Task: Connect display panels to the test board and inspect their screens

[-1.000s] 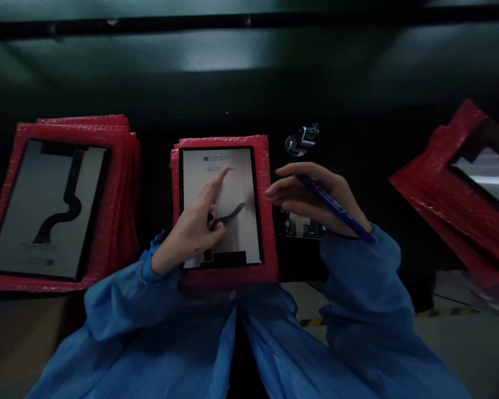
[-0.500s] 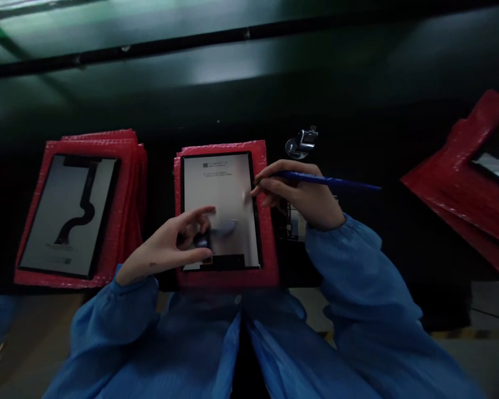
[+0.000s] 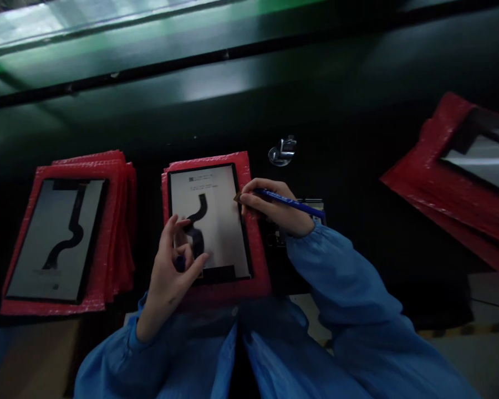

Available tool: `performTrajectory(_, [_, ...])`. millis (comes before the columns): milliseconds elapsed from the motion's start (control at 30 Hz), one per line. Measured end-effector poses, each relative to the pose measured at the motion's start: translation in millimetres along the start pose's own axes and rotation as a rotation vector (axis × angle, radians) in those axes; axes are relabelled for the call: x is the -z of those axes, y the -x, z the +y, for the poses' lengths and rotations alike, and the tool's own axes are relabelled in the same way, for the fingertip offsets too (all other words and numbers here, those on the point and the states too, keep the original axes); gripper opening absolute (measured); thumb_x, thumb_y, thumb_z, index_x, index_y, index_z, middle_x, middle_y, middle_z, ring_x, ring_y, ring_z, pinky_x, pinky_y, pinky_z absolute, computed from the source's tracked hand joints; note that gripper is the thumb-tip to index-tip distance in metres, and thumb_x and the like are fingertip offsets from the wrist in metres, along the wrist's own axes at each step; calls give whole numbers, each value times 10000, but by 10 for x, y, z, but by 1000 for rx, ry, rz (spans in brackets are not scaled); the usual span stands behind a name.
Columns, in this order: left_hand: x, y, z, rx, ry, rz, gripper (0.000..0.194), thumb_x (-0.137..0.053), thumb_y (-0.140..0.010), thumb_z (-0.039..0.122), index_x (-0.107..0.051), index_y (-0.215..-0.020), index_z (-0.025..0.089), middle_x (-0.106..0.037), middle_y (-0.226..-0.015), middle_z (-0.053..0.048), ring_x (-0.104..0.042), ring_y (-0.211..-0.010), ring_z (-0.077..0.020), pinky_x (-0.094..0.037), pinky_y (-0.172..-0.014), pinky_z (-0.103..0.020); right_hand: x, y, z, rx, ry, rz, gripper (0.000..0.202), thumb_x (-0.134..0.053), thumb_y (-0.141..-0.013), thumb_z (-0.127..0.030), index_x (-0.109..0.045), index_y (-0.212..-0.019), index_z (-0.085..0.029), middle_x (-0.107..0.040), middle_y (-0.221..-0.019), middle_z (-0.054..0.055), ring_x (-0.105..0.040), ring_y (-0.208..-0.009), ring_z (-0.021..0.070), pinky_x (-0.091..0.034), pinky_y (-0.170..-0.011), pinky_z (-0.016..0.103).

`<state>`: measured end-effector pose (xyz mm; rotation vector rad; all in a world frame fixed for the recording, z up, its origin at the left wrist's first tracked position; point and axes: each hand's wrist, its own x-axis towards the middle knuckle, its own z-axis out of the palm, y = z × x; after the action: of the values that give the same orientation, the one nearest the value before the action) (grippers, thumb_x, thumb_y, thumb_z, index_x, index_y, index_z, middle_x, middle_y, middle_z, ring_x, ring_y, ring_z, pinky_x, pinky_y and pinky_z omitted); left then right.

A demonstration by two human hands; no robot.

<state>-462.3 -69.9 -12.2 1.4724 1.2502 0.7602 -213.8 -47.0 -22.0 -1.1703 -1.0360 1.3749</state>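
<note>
- I see the left hand (image 3: 172,266), fingers pinched on the black flex cable (image 3: 196,221) of the centre-frame panel (image 3: 216,221).
- Right hand (image 3: 274,208) clamped on a blue pen (image 3: 291,202) at the panel's right edge.

I see a flat grey rectangular display panel with a black border (image 3: 224,233) lying face-down on a red bubble-wrap sleeve (image 3: 255,260), centre of the bench. Its black wavy flex ribbon cable (image 3: 198,213) lies along it. A slim blue pen (image 3: 291,202) angles over its right edge.
</note>
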Motion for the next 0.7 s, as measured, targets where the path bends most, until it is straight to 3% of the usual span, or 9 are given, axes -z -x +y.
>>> performTrajectory(133, [-65, 125, -7, -43, -44, 128, 878, -773, -808, 256, -295, -1539, 349, -365, -1584, -157, -429, -529, 25, -513, -574, -200, 6, -4, -10, -12, -23, 5, 275, -784, -798, -388, -630, -829, -163, -686, -634, -12, -582, -507, 76, -453, -477, 179])
performTrajectory(233, [-41, 168, 52, 112, -17, 83, 897, -770, -824, 290, -263, -1564, 312, -526, -1478, -145, -451, -553, -20, -520, -645, -239, 6, -3, -14, 4, -33, 4, 276, -791, -792, -386, -628, -825, -165, -683, -635, -14, -553, -491, 65, -436, -473, 179])
performTrajectory(333, [96, 91, 123, 204, 0, -147, 667, -772, -820, 351, -530, -1418, 184, -745, -1095, -103, -551, -624, -113, -493, -639, -271, 4, 7, -12, 22, 4, 4, 268, -782, -800, -389, -636, -827, -165, -681, -639, -7, -546, -500, 67, -425, -480, 186])
performTrajectory(433, [293, -85, 212, 161, 68, -409, 441, -734, -849, 354, -696, -1238, 149, -745, -830, -76, -640, -727, -183, -499, -698, -295, 3, 17, -8, 47, 42, -2, 274, -765, -811, -411, -642, -837, -168, -681, -646, -2, -539, -504, 74, -415, -479, 196])
performTrajectory(533, [406, -322, 351, 141, 259, -697, 482, -740, -820, 422, -723, -1241, 188, -700, -754, -59, -608, -608, -154, -453, -565, -257, -1, 25, -7, 65, 67, -18, 282, -754, -821, -428, -656, -840, -164, -677, -647, 3, -529, -502, 78, -403, -474, 203])
performTrajectory(600, [383, -499, 448, 199, 315, -868, 584, -698, -803, 570, -730, -1248, 193, -665, -739, -75, -542, -523, -132, -296, -406, -221, -3, 29, -7, 61, 84, -28, 277, -750, -825, -424, -674, -843, -158, -676, -644, 6, -524, -502, 79, -395, -470, 206])
performTrajectory(700, [231, -745, 515, 384, 246, -994, 684, -557, -815, 730, -786, -1122, 163, -626, -704, -106, -439, -465, -106, -57, -354, -217, 0, 33, -5, 63, 121, -28, 255, -748, -828, -404, -695, -848, -155, -673, -635, 0, -501, -490, 76, -374, -465, 210])
